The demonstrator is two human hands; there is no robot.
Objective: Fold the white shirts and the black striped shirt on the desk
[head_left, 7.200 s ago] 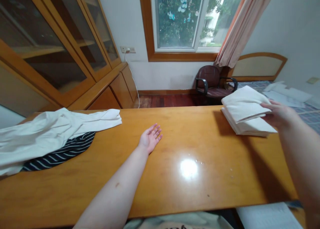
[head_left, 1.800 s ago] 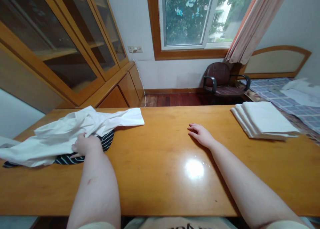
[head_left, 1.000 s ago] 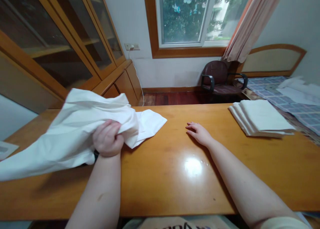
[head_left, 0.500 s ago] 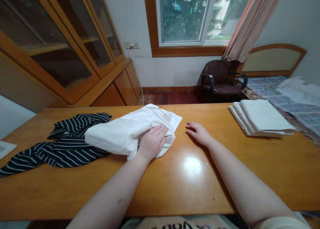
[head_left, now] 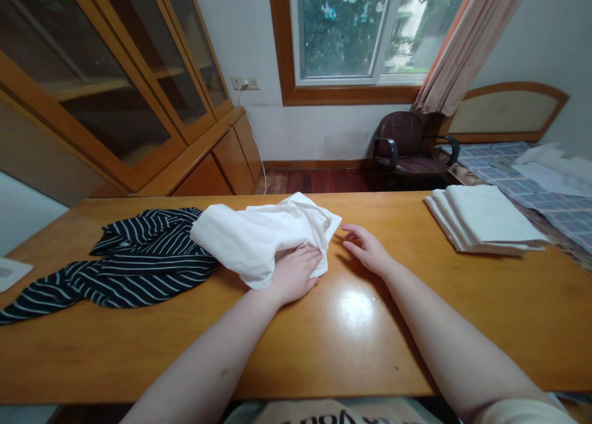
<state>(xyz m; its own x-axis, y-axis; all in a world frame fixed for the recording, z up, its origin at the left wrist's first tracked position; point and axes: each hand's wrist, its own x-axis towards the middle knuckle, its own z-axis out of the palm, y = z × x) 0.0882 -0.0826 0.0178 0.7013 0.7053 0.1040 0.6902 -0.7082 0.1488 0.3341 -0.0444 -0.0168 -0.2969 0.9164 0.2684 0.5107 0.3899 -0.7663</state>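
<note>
A crumpled white cloth [head_left: 259,236] lies on the wooden table [head_left: 324,344] near its middle. My left hand [head_left: 296,273] rests on the cloth's near edge with fingers curled into the fabric. Just right of the cloth, my right hand [head_left: 367,248] hovers low over the table with fingers stretched toward the cloth's right corner, holding nothing. A navy striped garment [head_left: 124,264] is spread out to the left, partly under the white cloth. A stack of folded white cloths [head_left: 485,227] sits at the table's far right.
A white paper corner [head_left: 12,270] shows at the left table edge. Behind the table are a glass-door wooden cabinet [head_left: 115,91], a dark armchair [head_left: 402,146] under the window, and a bed [head_left: 531,171] at the right.
My left hand lifted the white cloth off the striped garment and dragged it right to the table's middle. My right hand has edged toward the cloth's corner.
</note>
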